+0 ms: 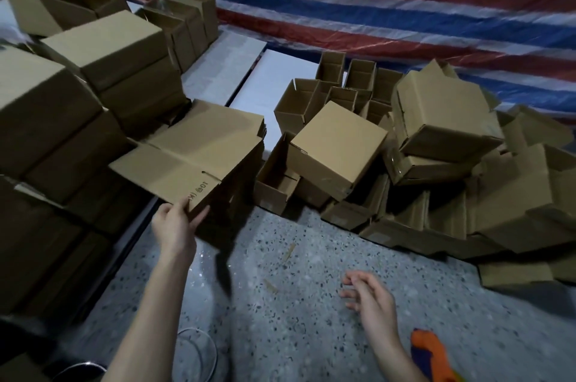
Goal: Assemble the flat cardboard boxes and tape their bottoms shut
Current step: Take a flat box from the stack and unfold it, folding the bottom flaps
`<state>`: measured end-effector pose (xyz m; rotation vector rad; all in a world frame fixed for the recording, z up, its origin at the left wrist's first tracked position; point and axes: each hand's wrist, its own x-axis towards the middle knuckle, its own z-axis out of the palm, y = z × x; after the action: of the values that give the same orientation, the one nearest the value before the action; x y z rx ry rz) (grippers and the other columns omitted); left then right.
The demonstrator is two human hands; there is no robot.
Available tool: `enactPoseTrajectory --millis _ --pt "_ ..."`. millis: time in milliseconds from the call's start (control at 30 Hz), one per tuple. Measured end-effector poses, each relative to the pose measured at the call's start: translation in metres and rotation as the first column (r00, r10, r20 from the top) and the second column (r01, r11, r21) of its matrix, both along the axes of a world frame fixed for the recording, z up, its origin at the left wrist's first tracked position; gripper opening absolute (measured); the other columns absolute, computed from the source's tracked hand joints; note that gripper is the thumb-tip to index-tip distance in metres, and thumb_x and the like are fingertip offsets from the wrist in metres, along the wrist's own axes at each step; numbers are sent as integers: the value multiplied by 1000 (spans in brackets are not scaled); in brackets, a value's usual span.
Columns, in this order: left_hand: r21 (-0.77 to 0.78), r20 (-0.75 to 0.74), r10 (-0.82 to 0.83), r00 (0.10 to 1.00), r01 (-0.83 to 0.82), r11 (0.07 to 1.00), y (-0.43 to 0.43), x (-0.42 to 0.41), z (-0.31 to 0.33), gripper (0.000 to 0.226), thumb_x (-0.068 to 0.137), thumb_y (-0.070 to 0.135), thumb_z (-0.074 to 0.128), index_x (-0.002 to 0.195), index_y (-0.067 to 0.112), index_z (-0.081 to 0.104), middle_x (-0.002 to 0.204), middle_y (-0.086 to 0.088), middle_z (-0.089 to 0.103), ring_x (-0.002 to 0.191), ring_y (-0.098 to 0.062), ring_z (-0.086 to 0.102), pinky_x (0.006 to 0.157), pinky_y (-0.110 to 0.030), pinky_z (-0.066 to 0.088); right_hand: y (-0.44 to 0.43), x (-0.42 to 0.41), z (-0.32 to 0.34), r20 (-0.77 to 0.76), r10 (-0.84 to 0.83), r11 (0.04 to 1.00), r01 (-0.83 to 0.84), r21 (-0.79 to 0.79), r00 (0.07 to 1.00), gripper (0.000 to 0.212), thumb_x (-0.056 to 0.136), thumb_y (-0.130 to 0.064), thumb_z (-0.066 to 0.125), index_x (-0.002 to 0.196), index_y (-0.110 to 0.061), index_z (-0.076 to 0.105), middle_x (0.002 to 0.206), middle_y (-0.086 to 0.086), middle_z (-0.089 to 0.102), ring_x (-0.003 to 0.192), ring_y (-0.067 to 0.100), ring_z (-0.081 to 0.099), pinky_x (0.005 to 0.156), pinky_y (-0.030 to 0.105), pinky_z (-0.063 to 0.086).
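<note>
Only one piece of writing can be read. It is a short printed line [201,190] in dark ink on the near flap of the flat cardboard box [199,138] that lies on top of the stack, just beside a small slot cut in the edge. From the camera the characters stand upside down. They begin with the number "10", then one Korean syllable that looks like "호", then an opening bracket and the letter "K". The rest of the line is hidden under the thumb of the left hand [174,225], which grips this flap at its corner. Some assembled boxes [343,216] at the right carry pale patches on their sides, too blurred to tell if they hold any writing.
</note>
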<state>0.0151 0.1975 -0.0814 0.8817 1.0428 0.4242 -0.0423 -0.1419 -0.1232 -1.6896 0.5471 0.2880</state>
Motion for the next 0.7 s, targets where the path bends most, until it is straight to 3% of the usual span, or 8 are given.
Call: enactPoseTrajectory --millis 100,167,267,333,433,500,600,700 --pt "127 62 51 997 -58 990 -2 -39 38 26 97 -1 54 73 9 51 90 -11 62 103 -29 68 76 -38 63 -1 -5 5 42 39 999 -40 23 998 12 98 -13 61 95 -17 71 91 6 75 77 20 72 67 30 56" --pt "68 59 101 993 -105 992 5 -65 54 15 93 4 59 80 11 63 97 -9 69 101 -25 71 77 -35 63 1 -8 11 111 107 994 -106 -22 988 12 92 -13 69 98 -23 70 94 3 74 83 17 72 70 26 56" --pt "-109 -23 48 999 -50 993 16 -96 74 5 91 8 58 88 8 61 101 -11 68 94 -21 70 63 -28 62 7 -13 20 175 278 955 -251 -160 945 55 80 -16 82 121 -42 57 116 -12 63 100 5 63 84 27 55" --pt "-198 -83 -91 992 73 977 17 -110 88 10 92 9 51 84 4 55 88 -13 66 81 -19 69 51 -24 58 10 -14 27 234 384 910 -323 -259 893 85 74 -22 88 135 -52 39 133 -23 47 119 -4 50 95 19 43" --pt "-305 -186 -350 918 285 909 7 -122 98 16 93 12 47 86 -1 54 60 -13 66 53 -19 70 40 -25 54 9 -18 29 383 492 867 -399 -299 782 102 68 -36 91 149 -37 29 155 -16 31 143 -2 30 113 20 28" --pt "-307 -249 -461 852 382 871 -5 -123 91 14 91 11 49 89 -2 56 56 -12 64 47 -18 68 37 -24 52 5 -21 35 464 533 846 -434 -311 707 87 73 -44 84 147 -35 39 155 -16 37 144 4 34 116 22 29" --pt "-337 -285 -613 736 522 784 -38 -113 69 26 96 18 49 96 -5 59 74 -25 71 57 -34 71 40 -29 55 -15 -24 31 554 533 845 -433 -314 640 40 80 -10 73 118 -25 70 122 -15 67 118 10 62 101 31 50" --pt "-161 -431 -692 579 705 691 -79 -102 39 50 102 47 43 111 1 61 105 -24 69 88 -41 68 70 -44 61 -51 -32 21 477 457 890 -390 -237 751 43 74 14 77 99 -21 78 104 -7 74 104 14 69 95 29 53"
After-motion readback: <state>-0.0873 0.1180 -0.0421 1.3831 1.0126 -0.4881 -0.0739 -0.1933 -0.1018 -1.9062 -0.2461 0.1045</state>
